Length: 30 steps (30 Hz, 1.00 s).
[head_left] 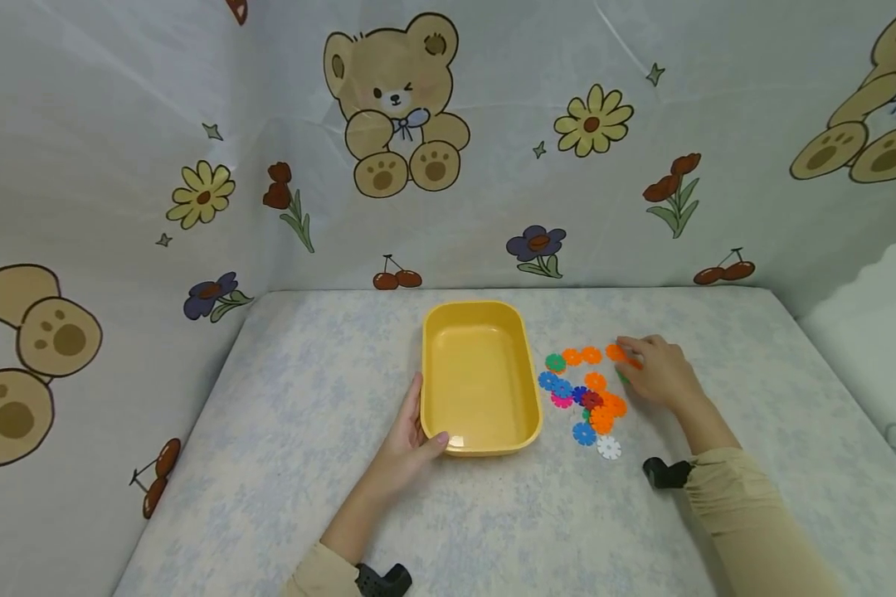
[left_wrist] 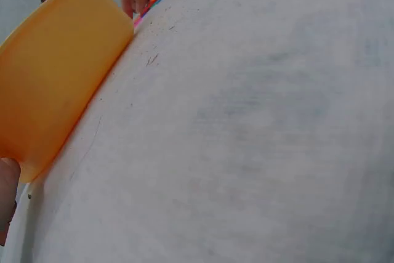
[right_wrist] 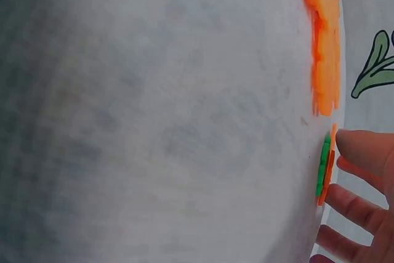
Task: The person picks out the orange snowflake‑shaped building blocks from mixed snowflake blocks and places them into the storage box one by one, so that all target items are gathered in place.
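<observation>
"Gripping the yellow tray [head_left: 481, 381] at seven o'clock, the left hand [head_left: 409, 435] is steadying. Right hand [head_left: 660, 373]?"

"Half-spread, touching an orange disc [right_wrist: 331, 163] at the tray's three o'clock; hold unclear. Thin edges are calling for fingertip pinching."

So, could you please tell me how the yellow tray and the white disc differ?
The yellow tray is larger than the white disc. The tray is deep and smooth-rimmed; the disc is flat and notched. The left hand holds the tray, while the disc lies untouched. Both are on the table.
</observation>
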{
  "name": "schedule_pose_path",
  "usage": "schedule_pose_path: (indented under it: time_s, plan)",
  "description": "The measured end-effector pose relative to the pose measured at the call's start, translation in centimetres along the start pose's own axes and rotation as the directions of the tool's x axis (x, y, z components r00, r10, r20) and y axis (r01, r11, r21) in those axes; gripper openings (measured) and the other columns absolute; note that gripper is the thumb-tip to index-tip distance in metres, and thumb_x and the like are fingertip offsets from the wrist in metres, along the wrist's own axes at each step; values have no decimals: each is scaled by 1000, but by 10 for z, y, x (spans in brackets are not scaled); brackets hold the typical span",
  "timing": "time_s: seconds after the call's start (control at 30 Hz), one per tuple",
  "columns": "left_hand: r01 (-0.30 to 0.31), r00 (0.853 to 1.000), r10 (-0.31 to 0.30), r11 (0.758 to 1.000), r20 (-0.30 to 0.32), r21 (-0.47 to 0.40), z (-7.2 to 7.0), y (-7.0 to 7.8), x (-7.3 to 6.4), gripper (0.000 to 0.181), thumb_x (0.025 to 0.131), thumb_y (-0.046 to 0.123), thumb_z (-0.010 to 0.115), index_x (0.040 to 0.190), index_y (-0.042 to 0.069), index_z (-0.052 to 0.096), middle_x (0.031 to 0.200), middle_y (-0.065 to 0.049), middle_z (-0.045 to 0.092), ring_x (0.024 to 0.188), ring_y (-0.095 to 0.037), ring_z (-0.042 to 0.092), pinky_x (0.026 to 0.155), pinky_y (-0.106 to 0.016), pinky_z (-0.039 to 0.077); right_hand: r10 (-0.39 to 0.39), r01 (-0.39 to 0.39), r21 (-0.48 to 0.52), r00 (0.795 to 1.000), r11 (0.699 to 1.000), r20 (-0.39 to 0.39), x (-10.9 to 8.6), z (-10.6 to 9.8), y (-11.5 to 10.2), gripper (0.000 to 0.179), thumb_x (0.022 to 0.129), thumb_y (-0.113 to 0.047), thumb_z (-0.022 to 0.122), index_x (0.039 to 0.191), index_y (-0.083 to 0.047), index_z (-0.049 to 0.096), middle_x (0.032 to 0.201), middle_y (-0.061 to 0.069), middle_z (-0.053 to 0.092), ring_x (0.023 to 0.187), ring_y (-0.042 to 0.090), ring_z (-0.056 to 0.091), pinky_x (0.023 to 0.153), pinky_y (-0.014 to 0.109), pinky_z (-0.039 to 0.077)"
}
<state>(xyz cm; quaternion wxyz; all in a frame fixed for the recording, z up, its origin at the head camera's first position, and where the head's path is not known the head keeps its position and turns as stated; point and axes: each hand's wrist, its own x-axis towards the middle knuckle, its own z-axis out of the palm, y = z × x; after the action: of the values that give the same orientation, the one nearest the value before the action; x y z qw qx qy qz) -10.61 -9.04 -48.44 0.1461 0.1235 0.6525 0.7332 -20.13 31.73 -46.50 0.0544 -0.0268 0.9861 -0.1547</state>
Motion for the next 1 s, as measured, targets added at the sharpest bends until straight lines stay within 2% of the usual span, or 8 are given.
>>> schedule_pose_path:
  time_s: [0.13, 0.23, 0.37, 0.57, 0.67, 0.8, 0.9, 1.0]
  plan:
    - [-11, 1000, 11, 1000, -3, -10, -3, 0, 1, 96, 97, 0, 58, 160, 21, -11, 168, 2, -8, 155, -24, 8, 121, -34, 20, -3, 3, -8, 1000, 1000, -3, 7, 1, -2, 46, 97, -29, 61, 137, -5, 57, 125, 30, 53, 110, 54, 44, 85, 65, 45]
    - [-21, 999, 22, 1000, -25, 12, -1, -2, 1, 102, 94, 7, 66, 160, 22, -10, 168, 3, -7, 155, -20, 5, 123, -36, 16, 2, -2, 7, 1000, 1000, -3, 11, 1, -4, 42, 96, -26, 65, 130, -2, 61, 122, 28, 55, 110, 51, 44, 87, 62, 45]
    - [-30, 998, 32, 999, -46, 38, 1, -7, 1, 113, 87, 15, 77, 160, 27, -7, 168, 4, -3, 155, -17, 9, 123, -36, 17, 23, -24, 47, 1000, 999, 22, 15, 0, -4, 42, 94, -25, 67, 123, 4, 60, 119, 27, 55, 108, 47, 42, 90, 59, 43]
    - [-40, 998, 41, 999, -47, 26, 2, -12, 1, 115, 84, 15, 80, 159, 36, -5, 168, 6, 0, 154, -14, 13, 122, -30, 20, 34, -45, 114, 995, 992, 98, 20, -5, 1, 39, 94, -27, 68, 120, -1, 52, 102, 20, 56, 87, 32, 50, 71, 38, 45]
    - [-46, 998, 47, 998, -42, 33, 1, -14, 1, 115, 84, 16, 80, 159, 34, -5, 168, 6, -2, 154, -14, 11, 122, -29, 20, 32, -53, 148, 990, 988, 137, 21, -9, 2, 39, 95, -30, 68, 123, -7, 52, 105, 19, 58, 85, 28, 54, 68, 32, 46]
    - [-59, 998, 61, 997, -35, 47, -1, -16, 1, 116, 84, 15, 80, 160, 29, -7, 168, 6, -4, 155, -16, 8, 122, -29, 18, 26, -59, 220, 988, 974, 152, 22, -20, -4, 42, 95, -31, 68, 130, -9, 57, 119, 24, 60, 99, 34, 56, 75, 36, 53]
    - [-67, 997, 68, 996, -32, 58, -2, -16, 1, 116, 84, 14, 80, 160, 26, -7, 168, 7, -5, 155, -15, 7, 121, -25, 17, -7, -33, 288, 991, 957, 135, 26, -30, -16, 42, 97, -27, 65, 134, -9, 59, 123, 24, 61, 105, 35, 57, 78, 37, 56]
    - [-75, 997, 77, 995, -26, 71, -3, -17, 1, 116, 85, 14, 80, 160, 24, -7, 167, 8, -6, 155, -15, 4, 120, -18, 17, -42, -5, 349, 991, 937, 127, 33, -41, -37, 41, 99, -26, 63, 136, -10, 60, 122, 21, 64, 101, 34, 60, 78, 35, 57]
